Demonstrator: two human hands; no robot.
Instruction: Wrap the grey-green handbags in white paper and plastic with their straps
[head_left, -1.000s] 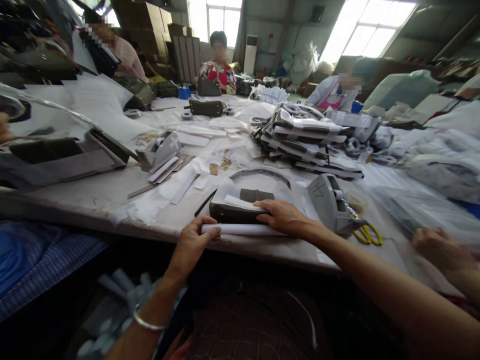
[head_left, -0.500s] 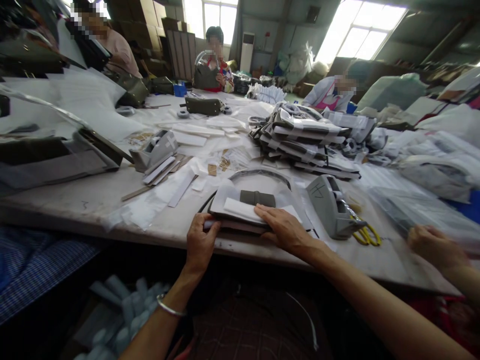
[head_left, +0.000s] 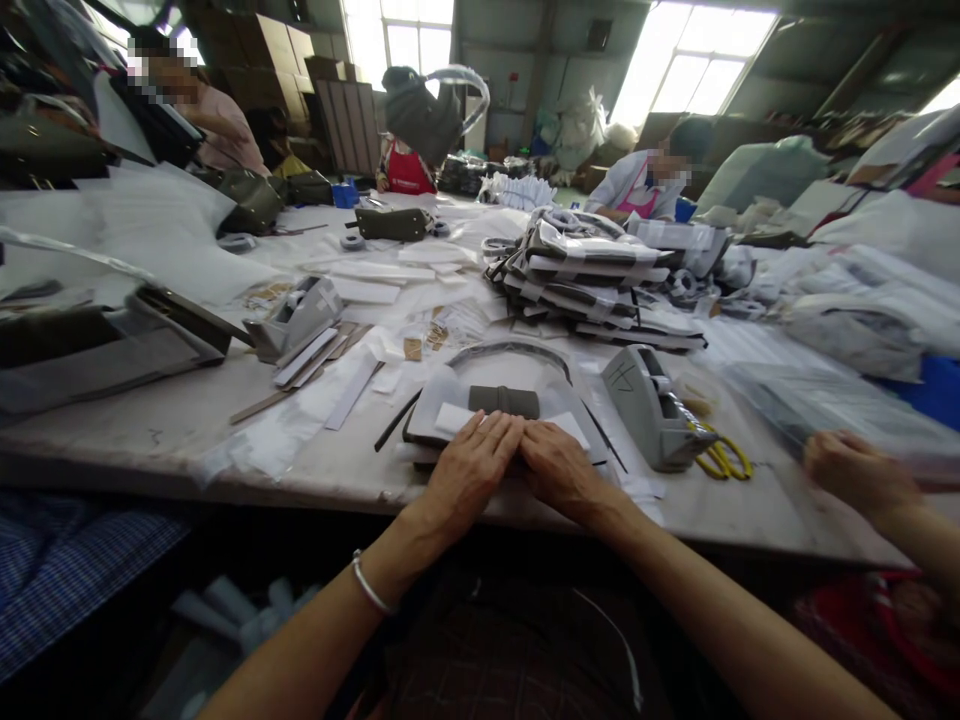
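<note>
Side by side, our left hand and right hand press the flat, dark-olive, white-padded bag at six o'clock on the off-white table. Whether they're clasping it, we can't tell.

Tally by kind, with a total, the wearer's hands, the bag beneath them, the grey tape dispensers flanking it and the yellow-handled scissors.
Hands (left hand, right hand): 2
Bag: 1
Grey tape dispensers: 2
Yellow-handled scissors: 1
Total: 6

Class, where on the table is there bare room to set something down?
Bare: front left of the table, bordered by left bag, plastic scraps and front edge; a smaller patch between scissors and front edge. Crowded: around the stack.
</note>
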